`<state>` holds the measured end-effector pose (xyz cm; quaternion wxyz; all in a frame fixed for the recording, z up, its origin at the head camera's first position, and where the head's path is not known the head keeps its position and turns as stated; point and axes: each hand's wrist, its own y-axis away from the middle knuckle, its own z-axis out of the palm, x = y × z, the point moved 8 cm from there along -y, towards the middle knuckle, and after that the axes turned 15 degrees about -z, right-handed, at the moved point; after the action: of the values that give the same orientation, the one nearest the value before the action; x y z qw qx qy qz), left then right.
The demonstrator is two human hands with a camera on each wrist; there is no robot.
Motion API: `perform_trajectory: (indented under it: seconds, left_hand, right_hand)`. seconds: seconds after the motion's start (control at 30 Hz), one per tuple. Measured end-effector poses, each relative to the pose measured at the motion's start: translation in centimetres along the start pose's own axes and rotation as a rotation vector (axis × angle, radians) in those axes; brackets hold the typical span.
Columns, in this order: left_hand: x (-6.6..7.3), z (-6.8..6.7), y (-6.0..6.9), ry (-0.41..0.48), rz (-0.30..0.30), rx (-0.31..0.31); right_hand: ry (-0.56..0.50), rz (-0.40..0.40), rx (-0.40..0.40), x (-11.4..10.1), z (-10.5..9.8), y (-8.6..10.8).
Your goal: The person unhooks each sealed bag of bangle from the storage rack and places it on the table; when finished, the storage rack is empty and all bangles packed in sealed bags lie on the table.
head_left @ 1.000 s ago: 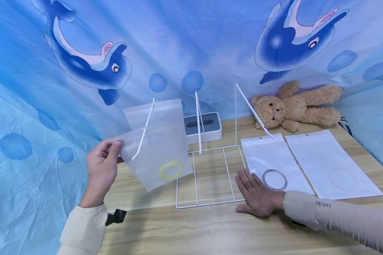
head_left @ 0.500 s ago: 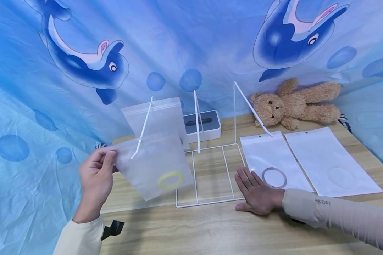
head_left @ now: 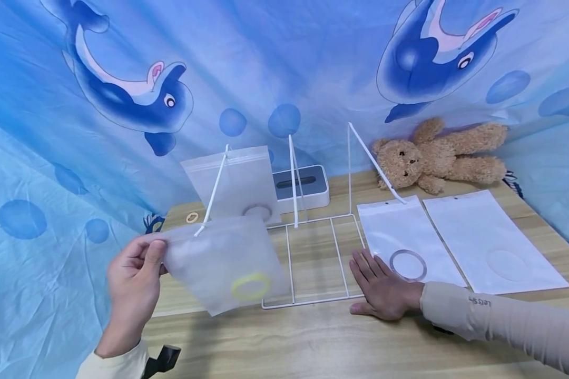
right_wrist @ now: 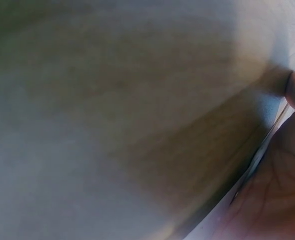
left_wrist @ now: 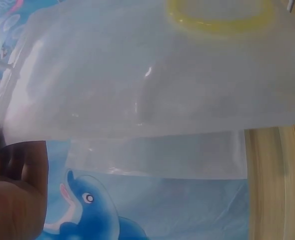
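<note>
One frosted bag [head_left: 204,268], milky and see-through enough to show a yellow ring [head_left: 237,287] near its lower right, hangs tilted above the front left of a white wire rack [head_left: 313,302]. Its smooth film catches pale glints in the left wrist view, and its surface bears no legible print. The person's left hand [head_left: 134,276] pinches the upper left corner between thumb and fingers. The tip of the rack's left prong [head_left: 213,190] crosses the top edge; whether it passes through a hole, I cannot tell.

Farther back on that prong hangs a second bag [head_left: 237,181], holding a greyish ring. The right hand [head_left: 384,290] lies palm down with straight fingers at the rack's right side, gripping nothing. Beside it, two white bags [head_left: 398,226] lie on the wooden table [head_left: 336,342], one showing a grey ring, the other a pale circle. Small dark lettering on the right sleeve [head_left: 502,313] seems to begin "Lets"; the rest is unclear.

Behind stand a white box [head_left: 315,201] with a slotted dark top, and a brown teddy bear [head_left: 448,158] lying sideways before a blue dolphin-patterned curtain [head_left: 313,52].
</note>
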<state>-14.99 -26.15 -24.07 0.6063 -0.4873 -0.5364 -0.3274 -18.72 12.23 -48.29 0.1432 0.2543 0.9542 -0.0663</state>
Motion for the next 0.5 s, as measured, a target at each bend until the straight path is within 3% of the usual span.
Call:
perform_trajectory:
  seconds: [0.17, 0.3, 0.43, 0.5]
  left_hand:
    - [0.4, -0.4, 0.8, 0.091, 0.026, -0.032]
    - [1.0, -0.6, 1.3, 0.140, 0.063, -0.093]
    - [1.2, -0.3, 1.8, 0.114, 0.098, -0.193]
    - [0.9, 0.1, 2.1, 0.115, 0.105, -0.281]
  right_hand:
    - [-0.009, -0.016, 0.015, -0.2, -0.2, 0.0]
    - [0.002, -0.004, -0.011, -0.3, -0.2, -0.1]
    - [-0.031, 0.007, -0.020, -0.4, -0.3, -0.1]
    - [-0.052, -0.002, -0.004, -0.7, -0.6, -0.1]
